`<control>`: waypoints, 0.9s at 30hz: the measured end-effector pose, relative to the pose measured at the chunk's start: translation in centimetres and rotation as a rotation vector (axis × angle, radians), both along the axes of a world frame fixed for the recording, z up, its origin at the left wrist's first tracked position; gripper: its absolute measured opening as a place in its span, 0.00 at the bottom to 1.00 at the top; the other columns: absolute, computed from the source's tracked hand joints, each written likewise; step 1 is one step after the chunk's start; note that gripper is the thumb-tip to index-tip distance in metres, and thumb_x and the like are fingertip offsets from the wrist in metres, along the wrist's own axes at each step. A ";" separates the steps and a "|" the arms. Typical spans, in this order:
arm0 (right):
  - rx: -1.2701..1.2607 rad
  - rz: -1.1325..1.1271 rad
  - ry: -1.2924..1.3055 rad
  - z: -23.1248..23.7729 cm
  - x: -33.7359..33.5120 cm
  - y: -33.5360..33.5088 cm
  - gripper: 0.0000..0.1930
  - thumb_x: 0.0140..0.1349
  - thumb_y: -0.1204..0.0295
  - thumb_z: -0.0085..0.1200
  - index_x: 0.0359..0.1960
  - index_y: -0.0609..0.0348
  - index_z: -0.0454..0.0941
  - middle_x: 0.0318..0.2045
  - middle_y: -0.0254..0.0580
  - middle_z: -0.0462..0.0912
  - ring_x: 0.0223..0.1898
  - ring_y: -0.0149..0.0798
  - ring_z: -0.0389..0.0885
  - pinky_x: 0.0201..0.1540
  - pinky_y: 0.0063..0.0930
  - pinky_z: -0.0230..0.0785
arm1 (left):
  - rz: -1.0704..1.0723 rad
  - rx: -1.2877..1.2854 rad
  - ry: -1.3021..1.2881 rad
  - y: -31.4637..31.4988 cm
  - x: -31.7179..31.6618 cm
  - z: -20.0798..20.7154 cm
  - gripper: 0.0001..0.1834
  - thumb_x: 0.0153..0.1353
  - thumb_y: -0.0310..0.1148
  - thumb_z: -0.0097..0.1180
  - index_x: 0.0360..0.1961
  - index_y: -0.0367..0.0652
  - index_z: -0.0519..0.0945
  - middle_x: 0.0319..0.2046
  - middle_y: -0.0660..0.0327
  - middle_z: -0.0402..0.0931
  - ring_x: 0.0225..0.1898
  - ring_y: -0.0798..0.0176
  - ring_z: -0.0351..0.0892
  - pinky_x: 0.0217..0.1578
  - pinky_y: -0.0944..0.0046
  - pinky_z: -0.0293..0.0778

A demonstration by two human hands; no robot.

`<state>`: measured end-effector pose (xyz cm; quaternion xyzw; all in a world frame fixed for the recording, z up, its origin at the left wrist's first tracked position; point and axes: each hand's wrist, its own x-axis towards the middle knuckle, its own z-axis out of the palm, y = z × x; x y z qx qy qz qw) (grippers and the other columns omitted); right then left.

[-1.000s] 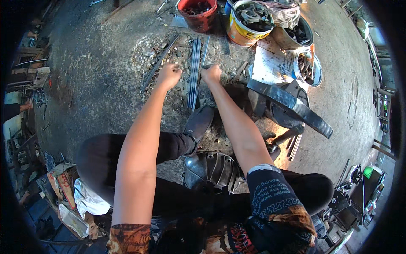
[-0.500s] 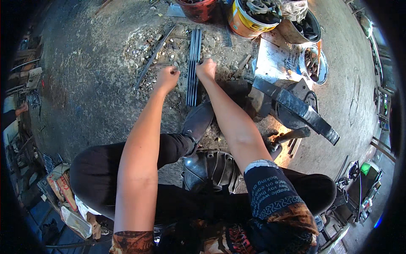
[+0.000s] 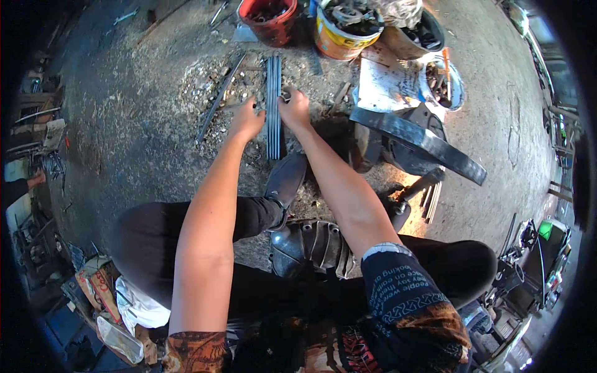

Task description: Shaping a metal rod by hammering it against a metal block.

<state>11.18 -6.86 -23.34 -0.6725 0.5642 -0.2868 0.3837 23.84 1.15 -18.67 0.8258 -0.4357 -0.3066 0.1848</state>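
A bundle of several thin grey metal rods (image 3: 273, 109) lies side by side on the ground ahead of me, pointing away. My left hand (image 3: 248, 120) is just left of the rods, thumb and fingers apart, nothing visible in it. On their right side is my right hand (image 3: 295, 108), its fingers bent with a gap between thumb and forefinger; I see nothing held there. Whether either hand touches the rods is hard to tell. Farther left, a dark flat bar (image 3: 221, 97) rests slantwise on the gravelly patch. My shoe (image 3: 286, 180) stands at the rods' near end.
A red bucket (image 3: 268, 23), a yellow pail (image 3: 346, 42) and a white pail (image 3: 457, 88) hold scrap metal. To my right stands a heavy dark metal block (image 3: 416, 140) on a base. A ribbed metal casing (image 3: 311, 248) sits between my legs. Another person's hand (image 3: 37, 178) shows far left.
My view has shifted, so the rods and buckets appear farther left. My left hand's fingers have loosened from a fist, and my right hand's thumb and forefinger now show a gap.
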 end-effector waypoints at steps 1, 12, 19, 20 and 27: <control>-0.070 0.005 -0.008 1.4 -0.6 0.2 0.18 0.52 0.69 0.62 0.44 0.65 0.81 0.38 0.57 0.83 0.41 0.58 0.83 0.48 0.46 0.74 | -0.027 -0.047 -0.048 -0.3 -0.5 1.0 0.33 0.62 0.37 0.58 0.67 0.38 0.65 0.54 0.39 0.75 0.57 0.41 0.75 0.59 0.52 0.70; -0.652 -0.002 -0.180 23.9 -16.2 3.4 0.19 0.59 0.72 0.59 0.51 0.67 0.73 0.41 0.61 0.78 0.43 0.63 0.78 0.45 0.49 0.73 | -0.425 -0.799 -0.279 -4.7 -10.0 18.7 0.40 0.57 0.29 0.60 0.71 0.45 0.59 0.68 0.40 0.57 0.69 0.38 0.57 0.68 0.48 0.58; -0.910 -0.416 0.010 32.1 -34.5 5.1 0.17 0.60 0.71 0.57 0.49 0.68 0.78 0.41 0.59 0.82 0.42 0.55 0.82 0.47 0.42 0.74 | -0.796 -1.087 -0.117 -4.9 -26.3 27.3 0.34 0.59 0.30 0.58 0.67 0.40 0.65 0.62 0.45 0.67 0.64 0.42 0.65 0.65 0.51 0.62; -0.826 -0.500 -0.027 32.0 -37.3 5.3 0.16 0.60 0.72 0.58 0.48 0.67 0.79 0.40 0.58 0.82 0.41 0.55 0.83 0.46 0.42 0.74 | -0.846 -1.104 -0.120 -4.5 -28.7 27.8 0.33 0.59 0.31 0.58 0.67 0.40 0.65 0.62 0.46 0.67 0.64 0.43 0.65 0.65 0.52 0.62; -0.549 -0.902 0.077 21.4 -53.3 7.0 0.14 0.59 0.70 0.56 0.44 0.65 0.83 0.39 0.62 0.84 0.41 0.52 0.85 0.46 0.40 0.76 | -1.101 -1.049 -0.064 -2.1 -41.9 27.0 0.32 0.61 0.33 0.56 0.67 0.38 0.64 0.60 0.45 0.69 0.63 0.42 0.66 0.66 0.53 0.61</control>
